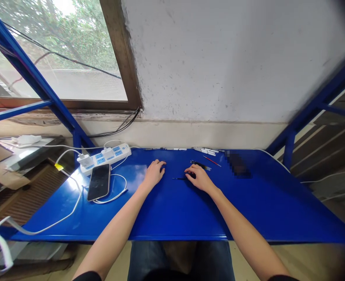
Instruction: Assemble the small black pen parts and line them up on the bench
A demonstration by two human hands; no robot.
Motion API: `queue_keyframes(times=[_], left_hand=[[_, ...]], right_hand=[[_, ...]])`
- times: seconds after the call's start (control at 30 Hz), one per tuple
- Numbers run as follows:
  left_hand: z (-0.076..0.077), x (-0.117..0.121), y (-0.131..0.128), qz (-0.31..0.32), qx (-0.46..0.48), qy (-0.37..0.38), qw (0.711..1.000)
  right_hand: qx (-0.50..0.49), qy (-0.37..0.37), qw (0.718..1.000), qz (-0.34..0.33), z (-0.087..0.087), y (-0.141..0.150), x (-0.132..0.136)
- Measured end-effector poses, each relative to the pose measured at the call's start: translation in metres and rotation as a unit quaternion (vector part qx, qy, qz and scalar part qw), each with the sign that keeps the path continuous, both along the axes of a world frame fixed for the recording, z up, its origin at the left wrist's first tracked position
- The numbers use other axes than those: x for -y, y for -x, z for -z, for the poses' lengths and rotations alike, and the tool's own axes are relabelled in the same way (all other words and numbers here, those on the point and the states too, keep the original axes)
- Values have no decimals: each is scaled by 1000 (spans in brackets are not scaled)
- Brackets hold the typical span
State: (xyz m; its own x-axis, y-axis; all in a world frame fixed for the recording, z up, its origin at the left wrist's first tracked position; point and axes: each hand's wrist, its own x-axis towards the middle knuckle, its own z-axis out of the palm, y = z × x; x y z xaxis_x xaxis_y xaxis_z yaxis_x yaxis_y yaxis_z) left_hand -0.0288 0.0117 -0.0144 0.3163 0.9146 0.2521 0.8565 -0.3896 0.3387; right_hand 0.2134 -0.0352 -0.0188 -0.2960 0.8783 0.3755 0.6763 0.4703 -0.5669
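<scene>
My right hand (198,177) rests low over the blue table, its thumb and fingers curled round the end of a thin black pen refill (178,178). The refill's tip points left, toward my other hand, and its far end is hidden under the fingers. My left hand (154,173) lies on the table with fingers loosely bent and the thumb apart, nothing visible in it. Just behind the right hand is a small bundle of dark refills (200,165). A red refill (212,160) lies beyond them, to the right.
White pen parts (209,151) lie along the table's back edge by the wall. At left are a white power strip (110,156), a phone (99,182) and looping white cables. A blurred dark object (238,164) lies at right. Blue frame posts stand at both sides.
</scene>
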Motion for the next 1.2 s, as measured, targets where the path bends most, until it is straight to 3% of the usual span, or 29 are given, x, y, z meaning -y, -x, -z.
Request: queue_keyframes(times=[0.2, 0.3, 0.73, 0.9, 1.07, 1.2], left_hand=[[0, 1, -1, 12, 3, -6, 1000], [0, 1, -2, 14, 7, -6, 1000], [0, 0, -2, 43, 45, 13, 998], [1, 2, -9, 74, 110, 5, 991], [-3, 7, -17, 84, 173, 52, 980], [-5, 11, -24, 91, 236, 71, 965]], right_hand=[[21, -24, 978, 206, 9, -25, -12], [60, -24, 966, 250, 16, -32, -14], [101, 18, 960, 261, 17, -30, -13], [89, -3, 963, 253, 20, -31, -13], [75, 7, 969, 237, 20, -29, -13], [9, 30, 980, 197, 13, -25, -13]])
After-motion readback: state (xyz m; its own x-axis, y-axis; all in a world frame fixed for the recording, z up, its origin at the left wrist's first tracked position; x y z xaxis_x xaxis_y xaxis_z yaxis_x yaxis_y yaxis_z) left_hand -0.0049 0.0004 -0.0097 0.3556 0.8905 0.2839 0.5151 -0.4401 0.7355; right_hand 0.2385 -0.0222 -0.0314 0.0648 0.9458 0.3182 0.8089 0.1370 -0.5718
